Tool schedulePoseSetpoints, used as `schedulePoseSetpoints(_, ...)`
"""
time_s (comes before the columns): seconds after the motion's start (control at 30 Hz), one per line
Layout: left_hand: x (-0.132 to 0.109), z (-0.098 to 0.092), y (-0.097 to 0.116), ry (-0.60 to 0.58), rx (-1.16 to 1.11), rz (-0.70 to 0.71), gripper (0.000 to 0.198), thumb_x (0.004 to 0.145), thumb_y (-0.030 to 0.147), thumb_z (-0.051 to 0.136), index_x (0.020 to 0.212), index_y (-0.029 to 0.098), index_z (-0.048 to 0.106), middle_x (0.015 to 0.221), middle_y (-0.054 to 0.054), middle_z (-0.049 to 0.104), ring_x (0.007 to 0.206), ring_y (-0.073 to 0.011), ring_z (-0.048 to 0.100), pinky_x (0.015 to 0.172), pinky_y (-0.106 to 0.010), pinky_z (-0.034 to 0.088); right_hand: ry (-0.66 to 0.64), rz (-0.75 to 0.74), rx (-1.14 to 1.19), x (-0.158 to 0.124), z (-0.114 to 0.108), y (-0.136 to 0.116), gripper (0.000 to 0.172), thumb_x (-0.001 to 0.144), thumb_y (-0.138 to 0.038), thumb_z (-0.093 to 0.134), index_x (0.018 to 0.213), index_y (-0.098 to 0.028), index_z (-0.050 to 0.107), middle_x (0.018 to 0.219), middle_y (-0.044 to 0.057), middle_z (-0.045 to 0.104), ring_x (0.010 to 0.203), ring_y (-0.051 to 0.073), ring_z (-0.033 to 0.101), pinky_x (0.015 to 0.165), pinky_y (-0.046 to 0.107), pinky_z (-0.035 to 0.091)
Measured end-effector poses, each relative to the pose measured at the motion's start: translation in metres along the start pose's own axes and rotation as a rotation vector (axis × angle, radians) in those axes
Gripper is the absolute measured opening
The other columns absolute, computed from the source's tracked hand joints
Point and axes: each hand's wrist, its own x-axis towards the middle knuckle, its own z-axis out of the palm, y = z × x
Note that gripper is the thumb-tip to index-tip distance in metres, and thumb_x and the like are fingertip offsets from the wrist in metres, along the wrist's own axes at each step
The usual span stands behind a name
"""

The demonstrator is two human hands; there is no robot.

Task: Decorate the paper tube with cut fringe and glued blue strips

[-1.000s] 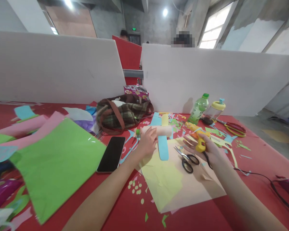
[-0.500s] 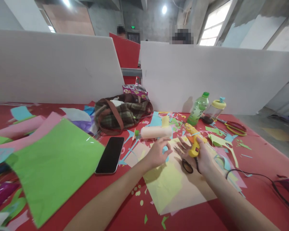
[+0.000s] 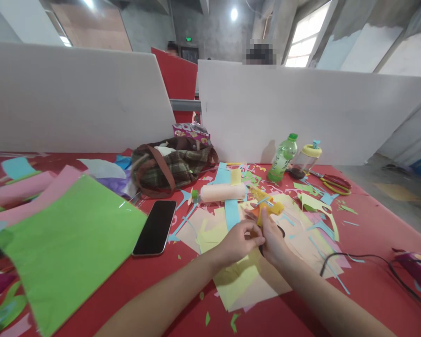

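Glue gun of yellow plastic (image 3: 275, 208) is gripped in the closed right hand (image 3: 272, 238) above pale paper sheets (image 3: 266, 284); the left hand (image 3: 241, 239) is curled alongside, its contents undeterminable. The gun should be aimed clear of both.

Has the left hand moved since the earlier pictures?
Yes: the left hand has moved right, farther from the black phone, and nearer the person.
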Motion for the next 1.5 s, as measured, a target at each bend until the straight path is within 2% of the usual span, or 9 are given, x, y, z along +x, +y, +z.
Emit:
schedulePoseSetpoints(0.27, -0.007, 0.000, 0.007, 0.039, 0.200, 0.146, 0.009, 0.064, 0.013, 0.055, 0.058, 0.014, 0.050, 0.077, -0.003, 0.054, 0.077, -0.0141, 0.052, 0.070, -0.024, 0.042, -0.089, -0.160, -0.195, -0.014, -0.007, 0.002, 0.032, 0.072, -0.046, 0.048, 0.090, -0.019, 0.052, 0.091, 0.006, 0.061, 0.082, 0.018, 0.057, 0.066, 0.027, 0.045)
schedulePoseSetpoints(0.6, -0.005, -0.003, 0.000, 0.172, 0.345, 0.281, 0.013, 0.069, 0.016, 0.052, 0.057, 0.015, 0.047, 0.081, -0.005, 0.053, 0.088, -0.0177, 0.050, 0.076, -0.028, 0.041, -0.216, -0.331, -0.735, -0.019, -0.023, -0.017, 0.024, 0.077, -0.039, 0.043, 0.084, -0.018, 0.053, 0.087, 0.005, 0.059, 0.085, 0.018, 0.053, 0.079, 0.028, 0.038)
schedulePoseSetpoints(0.73, -0.005, -0.004, 0.002, 0.128, 0.358, 0.296, 0.013, 0.069, 0.016, 0.052, 0.058, 0.015, 0.046, 0.085, -0.006, 0.053, 0.093, -0.0185, 0.049, 0.079, -0.029, 0.039, -0.293, -0.231, -0.480, -0.017, -0.024, -0.025, 0.026, 0.074, -0.035, 0.052, 0.097, -0.023, 0.052, 0.101, 0.003, 0.057, 0.097, 0.017, 0.050, 0.083, 0.027, 0.037)
schedulePoseSetpoints(0.9, -0.005, -0.006, 0.001, 0.045, 0.391, 0.342, 0.008, 0.068, 0.011, 0.051, 0.063, 0.016, 0.048, 0.087, -0.006, 0.053, 0.087, -0.0166, 0.050, 0.077, -0.029, 0.040, -0.239, 0.047, -0.088, -0.015, -0.014, -0.019, 0.014, 0.065, -0.029, 0.062, 0.076, -0.022, 0.058, 0.076, -0.001, 0.062, 0.072, 0.013, 0.057, 0.060, 0.022, 0.044)
schedulePoseSetpoints(1.0, -0.006, -0.006, 0.001, 0.023, 0.476, 0.370, 0.007, 0.067, 0.012, 0.053, 0.063, 0.016, 0.049, 0.083, -0.006, 0.054, 0.088, -0.0179, 0.049, 0.078, -0.031, 0.040, -0.180, 0.046, -0.051, -0.014, -0.010, -0.010, 0.011, 0.064, -0.025, 0.062, 0.072, -0.021, 0.058, 0.067, -0.002, 0.060, 0.062, 0.011, 0.056, 0.052, 0.020, 0.042)
schedulePoseSetpoints(1.17, -0.005, -0.009, 0.007, -0.012, 0.547, 0.396, 0.007, 0.069, 0.015, 0.054, 0.063, 0.016, 0.051, 0.089, -0.007, 0.058, 0.096, -0.0192, 0.047, 0.083, -0.032, 0.038, -0.073, -0.060, -0.029, -0.010, -0.009, -0.002, 0.014, 0.066, -0.029, 0.057, 0.077, -0.021, 0.056, 0.078, 0.000, 0.060, 0.072, 0.012, 0.056, 0.054, 0.020, 0.043)
schedulePoseSetpoints(1.3, 0.002, -0.038, 0.013, 0.085, 0.725, 0.404, 0.005, 0.074, 0.020, 0.050, 0.069, 0.017, 0.051, 0.113, -0.008, 0.050, 0.103, -0.0175, 0.046, 0.086, -0.031, 0.037, -0.022, -0.159, -0.144, 0.002, -0.015, -0.020, 0.014, 0.068, -0.032, 0.053, 0.079, -0.022, 0.053, 0.076, 0.000, 0.058, 0.063, 0.012, 0.055, 0.045, 0.021, 0.040)
schedulePoseSetpoints(1.37, 0.008, -0.063, 0.012, 0.188, 0.949, 0.370, 0.003, 0.074, 0.019, 0.049, 0.071, 0.018, 0.051, 0.103, -0.006, 0.056, 0.098, -0.0162, 0.049, 0.086, -0.030, 0.037, -0.045, -0.170, -0.251, 0.011, -0.020, -0.036, 0.011, 0.069, -0.030, 0.052, 0.069, -0.019, 0.054, 0.058, -0.001, 0.054, 0.046, 0.009, 0.048, 0.038, 0.021, 0.035)
schedulePoseSetpoints(1.5, 0.018, -0.111, -0.002, 0.273, 1.062, 0.327, 0.008, 0.074, 0.014, 0.044, 0.074, 0.017, 0.052, 0.093, -0.006, 0.060, 0.094, -0.0194, 0.051, 0.093, -0.043, 0.026, -0.106, -0.191, -0.426, 0.030, -0.031, -0.068, 0.010, 0.064, -0.018, 0.054, 0.054, -0.016, 0.053, 0.041, -0.003, 0.046, 0.036, 0.007, 0.040, 0.037, 0.020, 0.030)
